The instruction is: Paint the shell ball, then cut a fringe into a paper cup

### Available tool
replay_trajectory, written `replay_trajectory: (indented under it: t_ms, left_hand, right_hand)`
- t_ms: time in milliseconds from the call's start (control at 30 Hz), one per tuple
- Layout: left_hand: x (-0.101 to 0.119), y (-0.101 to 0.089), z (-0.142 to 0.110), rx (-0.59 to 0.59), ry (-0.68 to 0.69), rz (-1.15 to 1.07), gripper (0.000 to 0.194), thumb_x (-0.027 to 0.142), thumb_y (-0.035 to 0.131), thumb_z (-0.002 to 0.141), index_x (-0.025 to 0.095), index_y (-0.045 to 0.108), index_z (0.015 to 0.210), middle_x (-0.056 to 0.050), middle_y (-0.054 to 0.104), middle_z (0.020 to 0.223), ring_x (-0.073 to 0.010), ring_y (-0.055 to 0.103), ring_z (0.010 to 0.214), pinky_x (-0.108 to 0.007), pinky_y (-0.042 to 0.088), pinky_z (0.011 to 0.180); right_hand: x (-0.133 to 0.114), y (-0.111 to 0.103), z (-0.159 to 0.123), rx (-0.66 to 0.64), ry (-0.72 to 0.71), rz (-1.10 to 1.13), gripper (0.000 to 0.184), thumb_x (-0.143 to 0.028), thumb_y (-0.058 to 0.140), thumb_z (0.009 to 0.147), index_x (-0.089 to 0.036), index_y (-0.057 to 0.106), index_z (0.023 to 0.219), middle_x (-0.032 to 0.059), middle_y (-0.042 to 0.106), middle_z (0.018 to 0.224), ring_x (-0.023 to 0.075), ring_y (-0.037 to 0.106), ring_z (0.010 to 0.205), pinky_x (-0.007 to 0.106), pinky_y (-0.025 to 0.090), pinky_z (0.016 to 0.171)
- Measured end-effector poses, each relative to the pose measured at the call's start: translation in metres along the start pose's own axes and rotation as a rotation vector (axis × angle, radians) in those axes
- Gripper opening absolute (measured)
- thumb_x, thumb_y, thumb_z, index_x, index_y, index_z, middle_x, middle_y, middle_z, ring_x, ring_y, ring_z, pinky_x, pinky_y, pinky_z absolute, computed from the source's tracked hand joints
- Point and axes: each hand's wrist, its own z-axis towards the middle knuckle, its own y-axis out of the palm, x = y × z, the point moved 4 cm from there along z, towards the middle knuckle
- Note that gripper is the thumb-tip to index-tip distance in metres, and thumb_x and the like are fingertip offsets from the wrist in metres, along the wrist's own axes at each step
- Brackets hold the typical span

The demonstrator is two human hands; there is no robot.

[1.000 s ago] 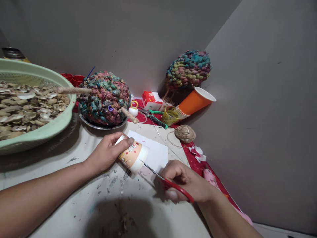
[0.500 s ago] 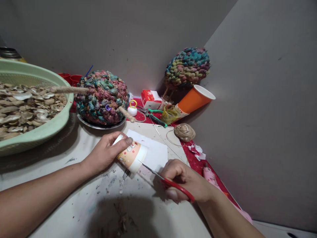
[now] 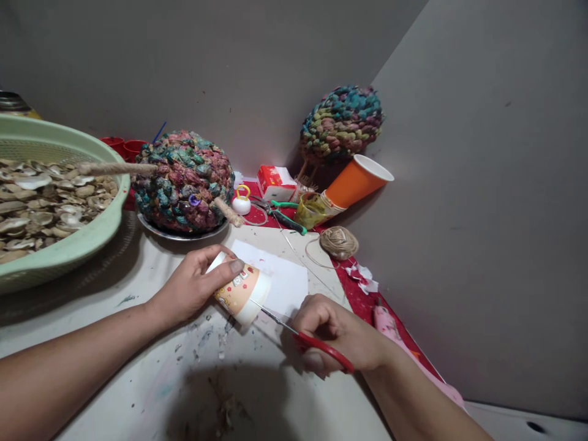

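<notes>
Patterned paper cup (image 3: pixel 239 291) is held in the left fingers (image 3: pixel 232 268), red-handled scissors (image 3: pixel 321 346) gripped by the right fingers (image 3: pixel 311 313), pointed at the cup.

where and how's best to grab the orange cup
Probably across the middle of the orange cup, coming from above on the near side: it lies tilted, narrow end down toward the yellow-stained cup, wide rim up to the right, where the grey wall seems to leave little room.
</notes>
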Motion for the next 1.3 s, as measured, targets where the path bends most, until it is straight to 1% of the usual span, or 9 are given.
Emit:
replay_trajectory:
  t_ms: [233,433,533,633,767,867,933,1100,1300]
  left_hand:
    - [-0.001,0.001,-0.001,-0.002,0.007,-0.06,0.029,0.046,0.073,0.08,0.017,0.068,0.083,-0.001,0.065,0.077,-0.0164,0.056,0.07,-0.028,0.043,0.066]
    - [0.001,0.004,-0.002,0.041,-0.059,-0.318,0.039,0.045,0.082,0.073,0.018,0.062,0.093,0.002,0.067,0.078,-0.0116,0.057,0.065,-0.022,0.044,0.059]
    - [0.0,0.006,-0.002,0.034,-0.088,-0.394,0.041,0.04,0.085,0.072,0.019,0.061,0.097,0.005,0.064,0.072,-0.007,0.051,0.056,-0.018,0.039,0.053]
    - [-0.001,0.005,-0.002,0.033,-0.098,-0.393,0.04,0.035,0.085,0.073,0.018,0.064,0.101,0.008,0.059,0.064,-0.0057,0.047,0.052,-0.016,0.034,0.048]
    - [-0.003,0.005,-0.001,0.033,-0.113,-0.419,0.039,0.032,0.085,0.072,0.018,0.066,0.103,0.004,0.066,0.072,-0.0103,0.057,0.063,-0.019,0.041,0.055]
    - [-0.002,0.005,0.0,0.037,-0.113,-0.443,0.04,0.031,0.086,0.071,0.018,0.065,0.103,-0.002,0.072,0.09,-0.0159,0.065,0.08,-0.024,0.05,0.071]
    - [-0.001,0.005,0.0,0.037,-0.11,-0.46,0.043,0.032,0.086,0.07,0.018,0.064,0.104,-0.003,0.073,0.098,-0.0174,0.067,0.085,-0.028,0.051,0.079]
    - [-0.001,0.003,0.0,0.057,-0.099,-0.458,0.043,0.033,0.087,0.069,0.019,0.065,0.103,-0.002,0.073,0.091,-0.0178,0.068,0.083,-0.029,0.052,0.08]
    - [-0.004,0.004,0.0,0.053,-0.108,-0.464,0.042,0.032,0.087,0.07,0.019,0.063,0.101,-0.002,0.073,0.092,-0.0176,0.068,0.085,-0.03,0.053,0.08]
  right_hand:
    - [-0.002,0.002,0.001,0.001,0.007,0.03,0.066,-0.071,0.076,0.07,-0.01,0.06,0.05,0.0008,0.05,0.04,0.0056,0.04,0.036,0.017,0.033,0.036]
    - [-0.009,0.003,0.001,0.028,-0.034,0.007,0.066,-0.071,0.073,0.074,-0.011,0.058,0.048,-0.0004,0.048,0.038,0.0059,0.04,0.034,0.017,0.031,0.034]
    - [-0.013,0.002,0.0,0.037,-0.053,0.002,0.065,-0.068,0.072,0.078,-0.012,0.056,0.047,-0.0017,0.045,0.037,0.0051,0.038,0.032,0.017,0.032,0.034]
    - [-0.013,0.002,-0.001,0.039,-0.06,0.006,0.064,-0.066,0.072,0.078,-0.012,0.056,0.047,-0.0018,0.045,0.037,0.0046,0.036,0.031,0.017,0.032,0.033]
    - [-0.01,0.001,-0.001,0.037,-0.049,0.021,0.062,-0.065,0.073,0.078,-0.012,0.058,0.048,-0.0011,0.048,0.038,0.0049,0.038,0.032,0.016,0.033,0.034]
    - [-0.005,0.003,0.0,0.014,0.004,0.071,0.062,-0.065,0.077,0.074,-0.011,0.059,0.05,0.0001,0.05,0.039,0.0057,0.041,0.033,0.016,0.033,0.034]
    - [-0.003,0.003,0.001,0.003,0.033,0.098,0.063,-0.067,0.078,0.071,-0.011,0.06,0.051,0.0008,0.051,0.04,0.0065,0.043,0.034,0.017,0.034,0.035]
    - [-0.001,0.004,0.001,-0.005,0.05,0.099,0.064,-0.068,0.078,0.071,-0.011,0.058,0.049,0.0005,0.051,0.039,0.0061,0.043,0.033,0.016,0.033,0.034]
    - [0.0,0.005,0.002,0.006,0.076,0.125,0.064,-0.068,0.079,0.069,-0.01,0.06,0.05,0.0006,0.051,0.039,0.0057,0.043,0.032,0.016,0.034,0.034]
